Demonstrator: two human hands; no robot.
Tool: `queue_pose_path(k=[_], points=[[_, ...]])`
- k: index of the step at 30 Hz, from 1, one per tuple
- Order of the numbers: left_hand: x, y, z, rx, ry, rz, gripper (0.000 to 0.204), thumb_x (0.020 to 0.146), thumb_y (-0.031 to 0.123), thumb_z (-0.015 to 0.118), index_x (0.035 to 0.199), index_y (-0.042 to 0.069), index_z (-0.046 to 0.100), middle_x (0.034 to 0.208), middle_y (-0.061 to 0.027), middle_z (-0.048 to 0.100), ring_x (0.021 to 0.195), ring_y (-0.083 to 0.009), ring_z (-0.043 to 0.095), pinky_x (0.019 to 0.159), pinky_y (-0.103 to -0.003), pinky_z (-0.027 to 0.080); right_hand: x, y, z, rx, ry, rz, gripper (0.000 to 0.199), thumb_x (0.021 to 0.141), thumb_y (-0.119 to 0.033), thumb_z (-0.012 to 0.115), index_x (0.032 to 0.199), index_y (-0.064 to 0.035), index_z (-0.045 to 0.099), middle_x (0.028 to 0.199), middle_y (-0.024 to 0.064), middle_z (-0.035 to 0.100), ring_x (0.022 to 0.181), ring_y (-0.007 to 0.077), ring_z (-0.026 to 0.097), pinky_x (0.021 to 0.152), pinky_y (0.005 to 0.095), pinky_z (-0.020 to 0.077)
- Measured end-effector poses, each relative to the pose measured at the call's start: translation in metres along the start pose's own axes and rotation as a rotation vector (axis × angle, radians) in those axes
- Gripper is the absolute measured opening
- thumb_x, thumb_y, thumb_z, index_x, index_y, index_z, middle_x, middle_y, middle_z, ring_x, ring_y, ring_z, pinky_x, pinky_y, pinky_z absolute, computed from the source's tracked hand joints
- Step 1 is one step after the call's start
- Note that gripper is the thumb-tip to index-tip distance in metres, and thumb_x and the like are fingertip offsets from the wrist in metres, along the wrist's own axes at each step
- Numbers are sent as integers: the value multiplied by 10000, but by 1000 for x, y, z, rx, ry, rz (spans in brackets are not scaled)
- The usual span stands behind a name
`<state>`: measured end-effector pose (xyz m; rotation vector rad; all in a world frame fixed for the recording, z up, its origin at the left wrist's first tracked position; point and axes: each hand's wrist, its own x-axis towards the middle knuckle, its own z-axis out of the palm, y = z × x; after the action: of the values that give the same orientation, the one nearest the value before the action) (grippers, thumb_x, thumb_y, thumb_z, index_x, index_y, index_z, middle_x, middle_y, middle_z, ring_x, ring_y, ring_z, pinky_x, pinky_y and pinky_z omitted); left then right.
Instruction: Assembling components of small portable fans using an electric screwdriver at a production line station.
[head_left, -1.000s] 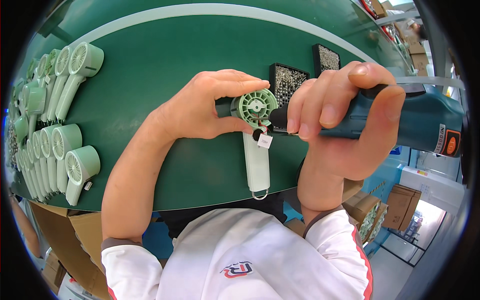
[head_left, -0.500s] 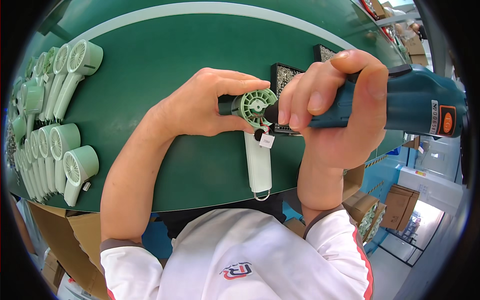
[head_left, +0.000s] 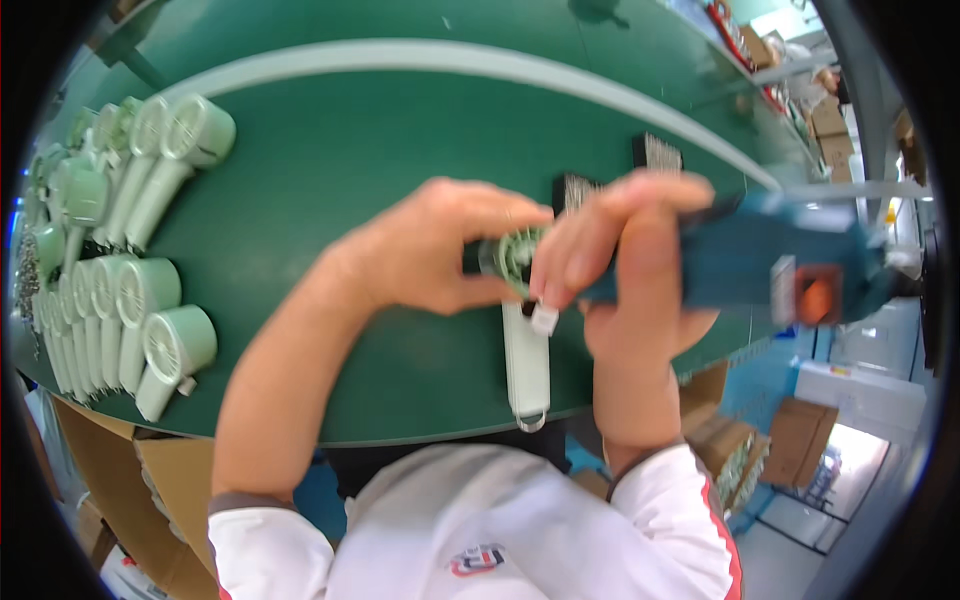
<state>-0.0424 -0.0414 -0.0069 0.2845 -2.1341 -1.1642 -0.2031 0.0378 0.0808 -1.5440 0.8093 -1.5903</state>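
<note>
My left hand [head_left: 425, 250] is closed round the head of a pale green handheld fan [head_left: 527, 365], thumb below and fingers above. The fan's handle, with a metal loop at its end, points toward me on the table. In my right hand [head_left: 640, 265] is a teal electric screwdriver [head_left: 745, 260], lying nearly level and blurred by motion. Its tip is hidden behind my right fingers, close to the open fan head, so I cannot tell if it touches. A small white connector [head_left: 544, 320] hangs below the fan head.
Several pale green fans [head_left: 160, 340] lie in two groups on the left of the green table [head_left: 380, 130]. Black trays of small metal parts [head_left: 657, 152] stand beyond my right hand. Cardboard boxes [head_left: 180, 480] are below the table's near edge.
The whole view has shifted, so the table and fans appear lower. My right hand and the screwdriver have moved left against the fan head, hiding the tip that showed before.
</note>
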Motion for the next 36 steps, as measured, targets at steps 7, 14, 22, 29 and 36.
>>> queue_pose_path(k=[7, 14, 22, 29, 36], points=[[-8, -1, 16, -25, 6, -24, 643, 713, 103, 858, 1318, 26, 653, 1261, -193, 695, 1149, -371, 674, 980, -434, 558, -19, 6, 4, -69, -37, -1, 109, 1048, -81, 551, 1075, -44, 451, 713, 89, 569, 523, 178, 558, 502, 345, 513], [-4, 10, 18, -28, -15, -32, 653, 728, 81, 852, 1347, 80, 642, 1244, -153, 704, 1111, -360, 676, 964, -445, 559, -17, 4, 3, -39, -20, 31, 103, 1046, -81, 562, 1028, -46, 467, 706, 91, 581, 505, 173, 576, 490, 335, 533], [3, 3, 10, -62, 16, -7, 543, 696, 113, 846, 1217, 66, 699, 1142, -167, 726, 1064, -368, 692, 927, -442, 568, -18, 19, -19, -378, -157, 3, 111, 1046, -74, 567, 1089, -51, 467, 684, 56, 581, 566, 136, 584, 515, 284, 484], [-2, 9, 1, 204, -24, -47, 643, 673, 64, 869, 1289, 72, 688, 1187, -166, 728, 1046, -337, 716, 905, -414, 582, 12, -13, -48, -63, -255, -136, 111, 1053, -110, 546, 1067, -9, 588, 743, 84, 624, 578, 181, 634, 505, 336, 529], [4, 7, 17, 87, -11, -23, 706, 662, 76, 853, 1337, 8, 656, 1249, -169, 722, 1102, -325, 720, 959, -391, 565, 1, -12, -108, -89, 163, -160, 236, 1083, -158, 472, 1069, 20, 628, 665, 81, 574, 429, 190, 499, 417, 368, 469]])
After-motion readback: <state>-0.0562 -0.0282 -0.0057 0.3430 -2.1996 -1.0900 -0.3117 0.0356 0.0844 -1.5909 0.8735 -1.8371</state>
